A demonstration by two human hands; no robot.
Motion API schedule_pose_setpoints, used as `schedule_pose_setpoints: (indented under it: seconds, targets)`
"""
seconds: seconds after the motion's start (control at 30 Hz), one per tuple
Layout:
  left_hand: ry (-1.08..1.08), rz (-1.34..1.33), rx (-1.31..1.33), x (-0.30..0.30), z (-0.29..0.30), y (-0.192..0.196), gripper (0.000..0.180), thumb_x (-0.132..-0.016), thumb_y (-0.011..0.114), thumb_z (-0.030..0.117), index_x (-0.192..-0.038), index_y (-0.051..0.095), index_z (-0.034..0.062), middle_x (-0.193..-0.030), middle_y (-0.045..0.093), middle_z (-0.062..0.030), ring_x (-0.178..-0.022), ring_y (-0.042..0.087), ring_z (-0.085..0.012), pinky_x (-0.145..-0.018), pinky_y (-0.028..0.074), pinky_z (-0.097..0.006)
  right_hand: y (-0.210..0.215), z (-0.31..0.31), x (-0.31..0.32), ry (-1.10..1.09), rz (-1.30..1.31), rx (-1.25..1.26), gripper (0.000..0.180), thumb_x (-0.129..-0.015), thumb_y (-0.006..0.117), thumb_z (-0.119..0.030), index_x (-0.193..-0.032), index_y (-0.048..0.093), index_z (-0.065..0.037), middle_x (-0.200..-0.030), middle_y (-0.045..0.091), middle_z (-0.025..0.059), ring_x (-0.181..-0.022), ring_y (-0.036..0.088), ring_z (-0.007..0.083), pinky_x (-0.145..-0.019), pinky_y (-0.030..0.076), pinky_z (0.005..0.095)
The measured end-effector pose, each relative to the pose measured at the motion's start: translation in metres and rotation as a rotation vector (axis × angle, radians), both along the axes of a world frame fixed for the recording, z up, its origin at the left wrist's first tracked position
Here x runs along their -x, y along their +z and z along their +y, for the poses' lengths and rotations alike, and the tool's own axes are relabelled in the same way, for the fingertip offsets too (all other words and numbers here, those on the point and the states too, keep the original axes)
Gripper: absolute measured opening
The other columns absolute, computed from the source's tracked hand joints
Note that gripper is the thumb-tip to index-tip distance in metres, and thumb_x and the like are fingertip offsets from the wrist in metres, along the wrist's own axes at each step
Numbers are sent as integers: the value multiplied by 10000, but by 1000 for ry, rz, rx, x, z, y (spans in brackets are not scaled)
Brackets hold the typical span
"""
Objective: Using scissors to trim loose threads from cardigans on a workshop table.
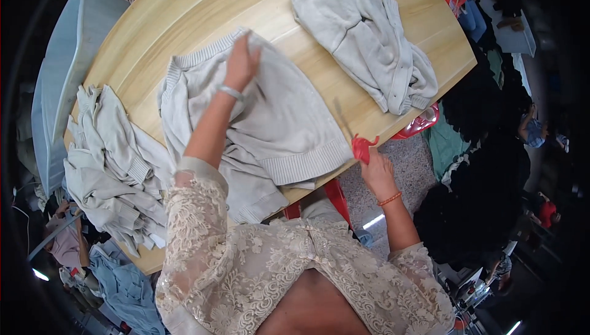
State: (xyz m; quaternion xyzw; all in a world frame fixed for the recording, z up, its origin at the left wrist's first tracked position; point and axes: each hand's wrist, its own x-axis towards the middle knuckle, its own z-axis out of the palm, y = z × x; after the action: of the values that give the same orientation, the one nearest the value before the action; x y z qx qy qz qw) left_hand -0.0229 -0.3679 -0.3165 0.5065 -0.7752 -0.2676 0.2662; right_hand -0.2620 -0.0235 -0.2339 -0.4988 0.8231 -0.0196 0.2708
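A pale grey knit sweater [276, 108] lies spread on the wooden table in front of me, its ribbed hem towards my right. My left hand [243, 65] rests on the upper part of this sweater by a ribbed edge, fingers stretched out. Off the table's near edge, right of the hem, my right hand [378, 174] is closed round red-handled scissors [362, 148]. Their thin dark blades point up and away over the tabletop, somewhat blurred. Part of the sweater, a sleeve by its look, hangs towards my body.
Another pale grey buttoned knit garment [362, 34] lies at the far right of the table [190, 3]. Several similar garments [110, 163] are heaped at the left. A pale blue panel [61, 71] stands along the left side. Dark fabric [473, 169] is piled beyond the right edge.
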Motion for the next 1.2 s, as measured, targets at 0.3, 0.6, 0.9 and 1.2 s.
schedule_pose_setpoints:
  seconds: [0.3, 0.6, 0.9, 1.2]
  targets:
    - [-159, -290, 125, 53, 94, -14, 676, -873, 626, 418, -1404, 420, 53, -1488, 333, -223, -1407, 251, -408, -1141, 170, -556, -4, 8, 2, -143, -141, 526, 377, -772, 637, 21, -1096, 449, -17, -1082, 529, 210, -1026, 535, 421, -834, 467, 447]
    - [59, -291, 200, 48, 50, -28, 767, -840, 630, 497, -1428, 392, 67, -1491, 327, -230, -1417, 228, -406, -1130, 114, -606, 22, -35, 0, 45, -239, 338, 411, -823, 651, -79, -1211, 517, -84, -993, 621, 150, -951, 617, 375, -776, 507, 468]
    - [38, -341, 212, 31, 32, -30, 825, -788, 629, 610, -1431, 427, 135, -1538, 287, -163, -1439, 189, -375, -1125, 76, -632, 9, -96, 5, 241, -145, 264, 267, -852, 616, -88, -1105, 534, -60, -896, 629, 196, -859, 609, 394, -727, 472, 487]
    - [-26, -338, 212, 32, 30, -24, 798, -771, 634, 626, -1413, 465, 183, -1538, 295, -144, -1435, 196, -382, -1131, 72, -620, 4, -238, -33, 383, -101, 218, 219, -889, 600, -210, -1006, 511, -49, -772, 640, 227, -757, 626, 432, -676, 473, 523]
